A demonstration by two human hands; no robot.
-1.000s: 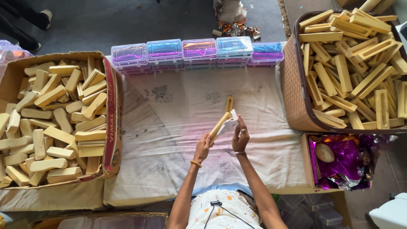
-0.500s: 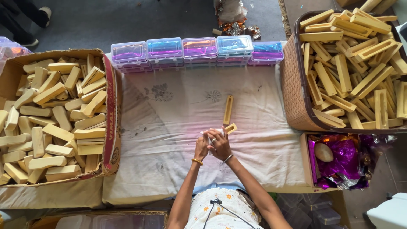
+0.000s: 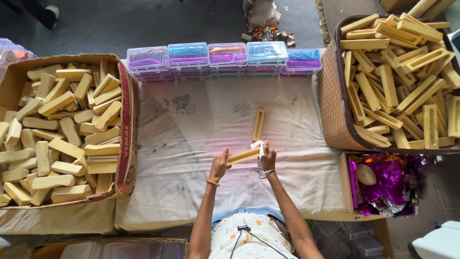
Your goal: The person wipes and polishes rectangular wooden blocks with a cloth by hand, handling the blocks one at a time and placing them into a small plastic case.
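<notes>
A cardboard box (image 3: 125, 120) of wooden blocks sits at the cloth's (image 3: 201, 124) left edge, a basket (image 3: 333, 96) of wooden frames at its right edge. 5 plastic cases (image 3: 227, 55) line the far edge. 1 frame (image 3: 258, 124) lies mid-cloth.

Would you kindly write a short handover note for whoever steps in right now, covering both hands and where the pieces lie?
Left hand: grips the left end of a wooden piece held over the cloth.
Right hand: holds the piece's right end together with a small white wrap.
A second slotted wooden piece lies on the cloth just beyond the hands.
Left: cardboard box full of wooden blocks. Right: wicker basket piled with slotted pieces.
Far edge: a row of clear plastic cases.
Done: one piece is set down. Left: the held one is in hand; the box and basket remain full.
</notes>
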